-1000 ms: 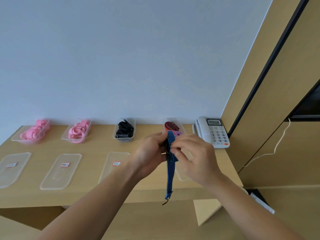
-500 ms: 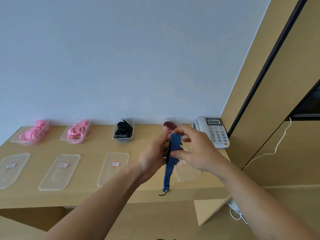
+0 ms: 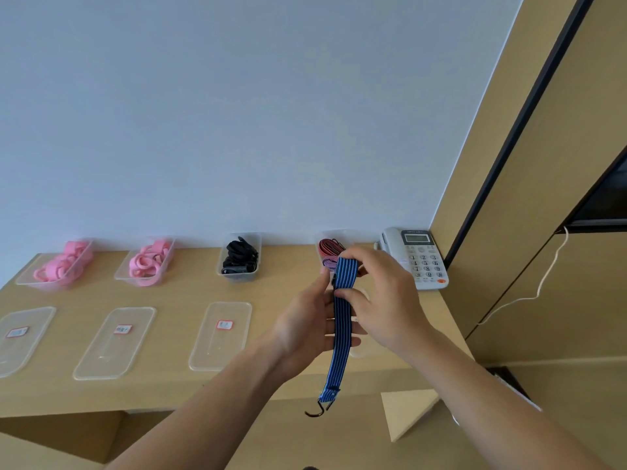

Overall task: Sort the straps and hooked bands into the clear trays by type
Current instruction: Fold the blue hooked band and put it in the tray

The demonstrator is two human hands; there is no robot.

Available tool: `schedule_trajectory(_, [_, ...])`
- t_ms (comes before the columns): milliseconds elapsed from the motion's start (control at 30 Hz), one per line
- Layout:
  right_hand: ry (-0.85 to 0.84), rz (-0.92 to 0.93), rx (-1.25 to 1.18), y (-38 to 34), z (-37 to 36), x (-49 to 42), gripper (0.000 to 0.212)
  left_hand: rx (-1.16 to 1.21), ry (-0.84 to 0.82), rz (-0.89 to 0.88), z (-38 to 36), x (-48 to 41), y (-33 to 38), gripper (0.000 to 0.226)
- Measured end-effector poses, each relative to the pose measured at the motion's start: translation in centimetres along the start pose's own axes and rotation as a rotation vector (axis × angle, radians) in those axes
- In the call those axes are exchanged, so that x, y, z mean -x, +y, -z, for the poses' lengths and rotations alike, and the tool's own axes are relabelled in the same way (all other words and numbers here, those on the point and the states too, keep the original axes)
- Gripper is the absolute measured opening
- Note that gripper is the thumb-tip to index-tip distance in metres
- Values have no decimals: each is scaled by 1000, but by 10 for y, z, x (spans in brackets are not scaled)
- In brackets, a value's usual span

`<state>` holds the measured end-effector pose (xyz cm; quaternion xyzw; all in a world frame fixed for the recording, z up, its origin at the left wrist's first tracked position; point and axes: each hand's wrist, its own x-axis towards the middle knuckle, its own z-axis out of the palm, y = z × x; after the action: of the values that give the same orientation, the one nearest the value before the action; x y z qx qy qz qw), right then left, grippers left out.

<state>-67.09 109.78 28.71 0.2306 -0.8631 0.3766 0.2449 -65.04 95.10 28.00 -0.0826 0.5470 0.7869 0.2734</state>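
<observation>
Blue striped hooked band point(image 3: 341, 340) hangs mid-air over the desk point(image 3: 278, 266) front: R hand point(image 3: 383, 300) pinches its folded top, L hand point(image 3: 305, 330) curls round it below, hook point(image 3: 315, 412) dangling. Pink-strap trays point(image 3: 51, 283), black-strap tray point(image 3: 237, 276) & red-band tray point(image 3: 336, 233) already hold items. Prob. late stage; this band still unplaced, clear lids point(image 3: 220, 351) off.

**Blue hooked band held up before four filled trays**

A blue hooked band point(image 3: 342, 334) with dark lengthwise stripes is held between the left hand point(image 3: 305, 330) and the right hand point(image 3: 383, 300). Its top is folded over, and the rest hangs down to a black metal hook point(image 3: 317, 411). Four clear trays are lined up along the wall. Pink straps are kept in the far-left tray point(image 3: 27, 278) and the second tray point(image 3: 122, 274), black straps in the third tray point(image 3: 237, 277), and red and purple bands in the fourth tray point(image 3: 320, 237).
</observation>
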Motion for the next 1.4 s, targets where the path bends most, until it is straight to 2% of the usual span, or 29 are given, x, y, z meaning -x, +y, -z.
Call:
schedule_trajectory(133, [55,236,13,-3,-8,16,45,118,-32,22,8,-5,6,70])
schedule_trajectory(200, [67,313,15,-1,-14,25,39,138,-32,5,12,-6,12,62])
schedule_trajectory(300, [40,359,32,5,-18,34,25,172,-24,-22,18,-5,22,39])
schedule_trajectory(433, [-28,407,34,1,-16,38,10,118,5,-90,23,-2,30,28])
schedule_trajectory(533, [19,359,-55,-5,-10,31,7,12,22,-147,22,1,30,25])
schedule_trajectory(633, [4,119,-97,-12,-3,12,31,-77,-1,-187,20,7,27,29])
schedule_trajectory(700, [-167,-110,-164,-16,1,2,52,-98,-20,-201,21,10,26,32])
schedule_trajectory(800, [-406,-308,-245,-16,3,-8,47,-108,-69,-204,24,15,26,34])
schedule_trajectory(900, [-393,-321,-274,-17,2,-13,40,-97,-86,-195,29,17,22,51])
schedule_trajectory(967, [-371,-325,-313,-18,0,-12,40,-107,-96,-177,33,17,18,55])
schedule_trajectory(1167, [-142,-386,-353,-20,1,-16,50,-226,-71,-64,37,17,6,64])
schedule_trajectory(1300, [-63,-287,-259,-22,3,-14,58,-231,-82,-40,34,16,2,67])
schedule_trajectory(1400, [5,-180,-175,-21,3,-10,52,-261,-100,-36,35,15,-1,69])
